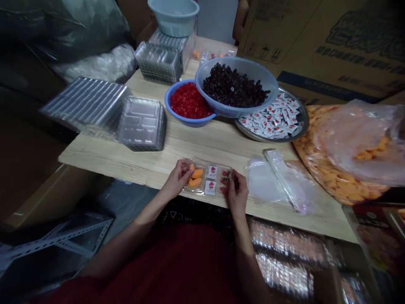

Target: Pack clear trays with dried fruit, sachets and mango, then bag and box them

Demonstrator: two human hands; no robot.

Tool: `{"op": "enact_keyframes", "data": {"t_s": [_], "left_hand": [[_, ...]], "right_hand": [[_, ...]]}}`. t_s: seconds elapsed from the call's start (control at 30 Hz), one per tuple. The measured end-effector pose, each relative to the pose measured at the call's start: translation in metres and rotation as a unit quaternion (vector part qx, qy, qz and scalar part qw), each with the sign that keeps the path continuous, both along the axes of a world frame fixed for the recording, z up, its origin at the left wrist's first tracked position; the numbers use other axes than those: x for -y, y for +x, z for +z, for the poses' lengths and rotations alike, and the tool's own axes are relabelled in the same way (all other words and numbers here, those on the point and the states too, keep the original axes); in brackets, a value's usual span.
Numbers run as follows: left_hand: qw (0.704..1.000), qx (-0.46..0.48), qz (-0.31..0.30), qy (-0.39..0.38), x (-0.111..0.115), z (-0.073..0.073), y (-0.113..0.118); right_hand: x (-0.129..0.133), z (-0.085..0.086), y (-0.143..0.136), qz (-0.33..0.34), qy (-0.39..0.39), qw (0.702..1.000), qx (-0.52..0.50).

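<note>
On the near edge of the table lies a clear plastic tray [203, 163] with compartments. Orange candies [195, 182] fill its left end, small white printed packets [210, 187] sit in the middle, and red and dark pieces [225, 180] lie at the right end. My left hand [177, 179] is closed at the left end, fingertips pinched on an orange candy. Over the right end, my right hand [238, 193] has its fingers closed together at a dark piece; the fingers partly hide what they hold.
Behind the tray stand a blue bowl of red pieces [190, 123], a larger bowl of dark pieces [202, 93] and a metal bowl of packets [304, 122]. Stacked trays [142, 122] are at left. Plastic bags [262, 181] and a large bag of orange candies [341, 177] lie right.
</note>
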State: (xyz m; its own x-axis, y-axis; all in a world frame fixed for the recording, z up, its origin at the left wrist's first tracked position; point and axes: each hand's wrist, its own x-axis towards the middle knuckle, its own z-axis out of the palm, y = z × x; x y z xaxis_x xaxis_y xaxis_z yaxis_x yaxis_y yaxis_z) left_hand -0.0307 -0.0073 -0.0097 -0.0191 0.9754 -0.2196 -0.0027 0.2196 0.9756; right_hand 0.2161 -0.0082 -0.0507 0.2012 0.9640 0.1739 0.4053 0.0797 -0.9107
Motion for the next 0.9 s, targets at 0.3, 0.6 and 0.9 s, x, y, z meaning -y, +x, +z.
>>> {"op": "enact_keyframes", "data": {"t_s": [0.3,0.6,0.9], "left_hand": [[0.95,0.274,0.028,-0.148,0.019,0.017,0.014],[0.914,0.334,-0.013,-0.229,0.025,0.023,0.015],[0.902,0.356,0.043,-0.241,0.027,0.005,0.013]], "right_hand": [[0.013,0.026,0.006,-0.013,-0.136,0.952,-0.272],[0.019,0.047,0.0,0.018,-0.212,0.9,-0.38],[0.02,0.058,0.048,-0.025,-0.058,0.992,0.105]]}}
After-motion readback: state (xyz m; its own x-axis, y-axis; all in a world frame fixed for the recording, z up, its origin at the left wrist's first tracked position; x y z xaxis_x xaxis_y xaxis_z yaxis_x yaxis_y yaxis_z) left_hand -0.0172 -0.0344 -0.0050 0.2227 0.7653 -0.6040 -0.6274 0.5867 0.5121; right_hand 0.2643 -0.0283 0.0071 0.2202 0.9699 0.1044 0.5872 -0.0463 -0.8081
